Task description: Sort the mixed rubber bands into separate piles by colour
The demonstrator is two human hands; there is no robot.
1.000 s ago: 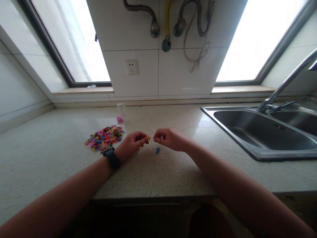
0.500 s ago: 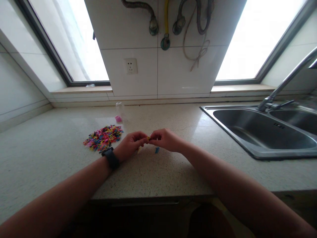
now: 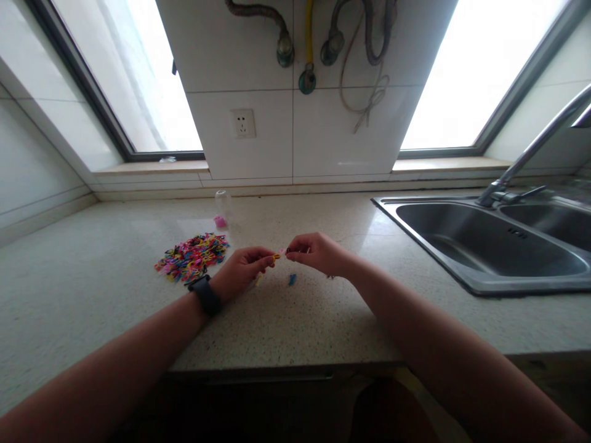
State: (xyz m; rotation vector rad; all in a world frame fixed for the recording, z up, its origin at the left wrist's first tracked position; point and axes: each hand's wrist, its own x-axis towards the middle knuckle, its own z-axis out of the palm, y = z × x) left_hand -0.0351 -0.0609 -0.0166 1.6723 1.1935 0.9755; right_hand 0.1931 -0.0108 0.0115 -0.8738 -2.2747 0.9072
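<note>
My left hand (image 3: 247,266), with a dark watch on its wrist, pinches small yellow rubber bands (image 3: 276,257) between thumb and fingers. Just to the right, my right hand (image 3: 316,252) is closed in a pinch, with a tiny dark bit at its fingertips that is too small to name. A small pink piece (image 3: 282,251) shows between the two hands. On the counter below lies a little blue bundle of bands (image 3: 292,280). Pale yellow bands (image 3: 259,280) rest beside my left hand, partly hidden by it.
A heap of multicoloured rubber bands (image 3: 192,257) lies left of my hands on the speckled counter (image 3: 286,332). Behind it are a clear bottle (image 3: 223,203) and a pink piece (image 3: 220,221). The steel sink (image 3: 484,240) and faucet (image 3: 521,154) are at the right.
My right hand has moved slightly right and up, away from my left fingertips, so a gap shows between them. The blue bundle is now in fuller view. My left hand stays nearly still.
</note>
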